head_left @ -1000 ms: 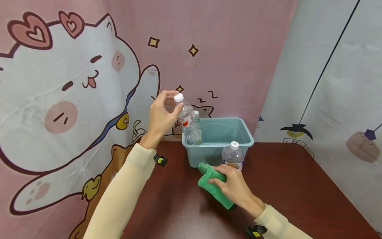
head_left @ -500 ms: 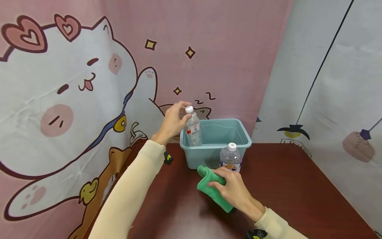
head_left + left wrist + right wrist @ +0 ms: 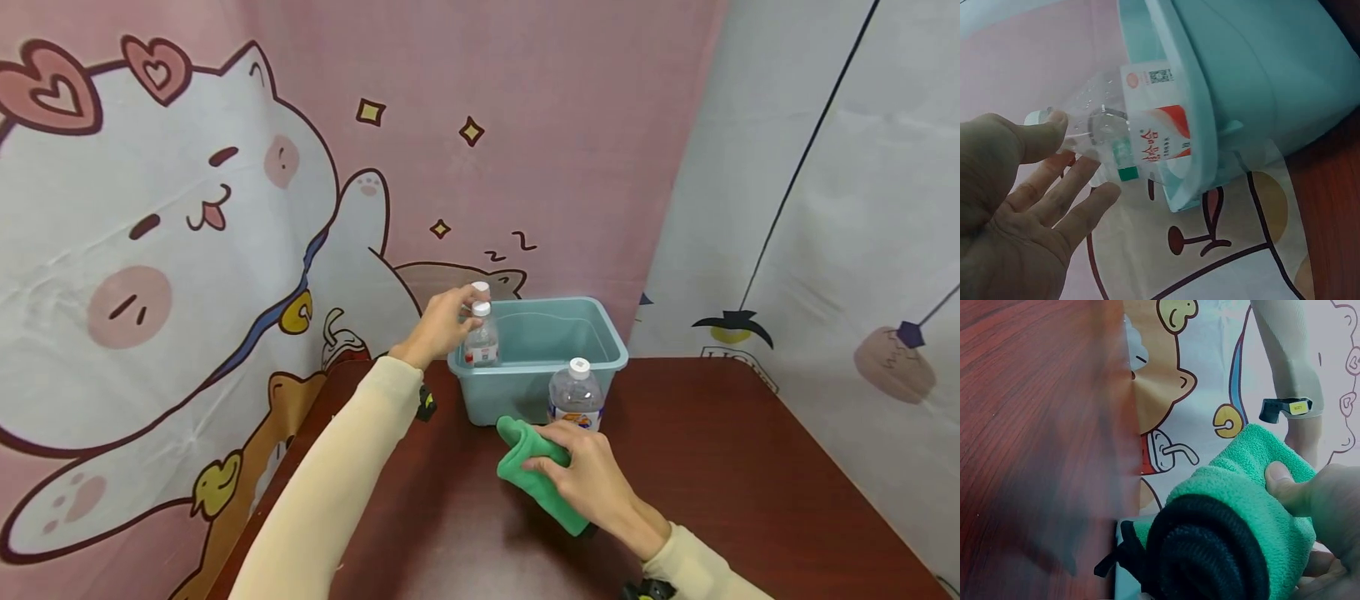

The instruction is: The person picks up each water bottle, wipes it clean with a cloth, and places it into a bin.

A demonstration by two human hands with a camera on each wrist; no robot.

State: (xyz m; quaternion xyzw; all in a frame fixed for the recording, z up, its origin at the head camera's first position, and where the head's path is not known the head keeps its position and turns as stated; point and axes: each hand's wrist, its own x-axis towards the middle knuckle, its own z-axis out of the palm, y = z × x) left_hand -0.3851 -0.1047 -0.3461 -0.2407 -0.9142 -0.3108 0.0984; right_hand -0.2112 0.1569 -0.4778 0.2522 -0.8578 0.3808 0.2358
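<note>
In the head view my left hand (image 3: 442,323) is at the left end of a blue-green plastic bin (image 3: 525,392). Its thumb and fingers are around the neck of a clear water bottle (image 3: 482,348), which stands upright with its base hidden below the rim. Up close, the left wrist view shows the bottle's red and white label (image 3: 1160,131) and my thumb over the neck, the other fingers spread. My right hand (image 3: 600,471) pinches a rolled green towel (image 3: 542,479) above the table. Its dark inner layer (image 3: 1207,550) shows at the rolled end.
Another white-capped bottle (image 3: 480,289) stands behind the first one, partly hidden. In front of the bin is a larger clear bottle (image 3: 576,392) with a white cap, close behind the right hand. The dark red table (image 3: 720,467) meets printed curtains (image 3: 585,150) at its back and sides.
My left hand has moved right and down, lowering the water bottle into the left end of the bin. The right hand keeps the towel in nearly the same spot.
</note>
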